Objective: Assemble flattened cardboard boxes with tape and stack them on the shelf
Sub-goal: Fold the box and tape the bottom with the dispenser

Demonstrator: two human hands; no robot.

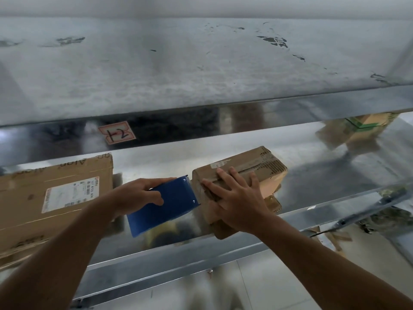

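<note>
Left hand (pixel 138 195) grasps the blue flat-sided tape dispenser (pixel 165 209): thumb across its top face, fingers curled over the far edge. The dispenser's front end touches the near-left corner of the small brown cardboard box (pixel 263 162), just left of the right hand (pixel 237 198). Right hand is released, not clenched: fingers straight and spread, palm pressing flat on the box top over the taped seam. The box sits on the shiny metal shelf (pixel 178 258), under that palm, tilted off square to the shelf's front edge. Left of the left hand, touching the forearm: large flat brown cardboard carton (pixel 22 198) with a white printed label. Well beyond the right hand, back right: cardboard box with green tape (pixel 362 128), blurred. Above both hands: grey upper shelf (pixel 201 74), handwritten "12" sticker (pixel 117 133) on its front lip.
</note>
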